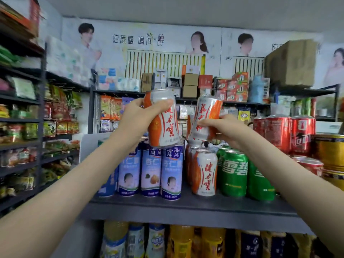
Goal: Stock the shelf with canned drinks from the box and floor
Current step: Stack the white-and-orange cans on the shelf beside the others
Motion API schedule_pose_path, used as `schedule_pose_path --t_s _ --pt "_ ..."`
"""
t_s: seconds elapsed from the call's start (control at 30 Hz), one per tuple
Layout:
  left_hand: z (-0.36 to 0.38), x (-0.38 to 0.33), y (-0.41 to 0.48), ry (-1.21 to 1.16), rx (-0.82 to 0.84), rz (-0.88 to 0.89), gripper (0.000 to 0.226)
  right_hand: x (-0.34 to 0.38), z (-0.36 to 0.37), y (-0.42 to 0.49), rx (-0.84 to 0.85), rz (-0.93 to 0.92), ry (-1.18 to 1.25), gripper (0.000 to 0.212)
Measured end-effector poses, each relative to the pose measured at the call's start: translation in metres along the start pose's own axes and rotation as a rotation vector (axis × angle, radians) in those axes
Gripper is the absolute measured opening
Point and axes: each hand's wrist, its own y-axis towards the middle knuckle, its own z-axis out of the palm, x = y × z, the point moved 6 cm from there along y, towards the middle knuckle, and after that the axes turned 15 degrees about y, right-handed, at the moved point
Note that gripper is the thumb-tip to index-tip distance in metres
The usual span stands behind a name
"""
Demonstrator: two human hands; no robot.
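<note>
Cans in orange and white, two of them, are held up at the centre of the frame, one per hand. The left hand [136, 116] curls fingers and thumb round the upright can [162, 120]. The right hand [226, 130] grips the tilted can [205, 116] near its lower end, its top leaning right. Both are above the dark shelf [186, 207]. On the shelf stand three blue-and-white cans [150, 170] in clear view, with a fourth half hidden by the left forearm. Next comes one standing orange-and-white can [204, 172] at the front, with more behind it that I cannot count, then two green cans [234, 172]. Farther back at the right, three red cans [279, 133] stand higher up.
</note>
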Motion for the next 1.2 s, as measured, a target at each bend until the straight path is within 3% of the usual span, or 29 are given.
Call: schedule_pose_path --t_s 0.33,0.5,0.73,1.2 --pt "-0.008 0.010 0.018 0.003 -0.077 0.015 0.025 -0.023 0.007 0.043 -0.053 0.047 -0.162 0.047" --pt "-0.012 0.018 0.020 0.006 -0.087 0.010 0.036 -0.031 0.007 0.048 -0.067 0.068 -0.187 0.050" --pt "-0.004 0.023 0.023 -0.007 -0.085 0.025 0.031 -0.040 0.007 0.048 -0.083 0.114 -0.169 0.058" --pt "0.005 0.026 0.025 0.016 -0.081 0.035 0.027 -0.042 0.003 0.044 -0.096 0.108 -0.105 0.045"
